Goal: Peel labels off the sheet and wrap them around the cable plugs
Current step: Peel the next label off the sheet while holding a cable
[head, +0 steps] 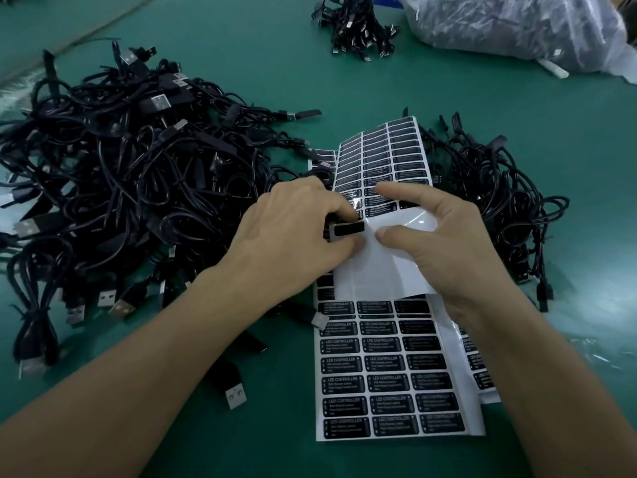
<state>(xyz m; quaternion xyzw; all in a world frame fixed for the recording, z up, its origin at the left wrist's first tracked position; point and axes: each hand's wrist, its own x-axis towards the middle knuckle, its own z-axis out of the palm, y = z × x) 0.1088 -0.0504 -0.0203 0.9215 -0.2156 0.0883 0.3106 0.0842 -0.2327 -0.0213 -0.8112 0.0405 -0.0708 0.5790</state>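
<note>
Our left hand (296,232) pinches a black cable plug (346,229) between curled fingers and thumb, just above the bare white part of the partly peeled sheet (379,270). A label looks to be at the plug, though we cannot tell how far round it goes. Our right hand (448,246) holds that sheet: the thumb presses on the blank backing right beside the plug, the index finger sticks out straight and lifted, and the other fingers curl with their tips on the sheet. Rows of black labels (379,157) remain on its far end, which curls up off the table. Under it lies a full sheet (396,377) (white print on black labels), flat on the green table (241,70). A big tangle of black cables (120,167) sits to the left and a smaller pile (499,201) to the right — both touching the sheets' edges. A loose USB plug (236,396) lies near the left forearm.
</note>
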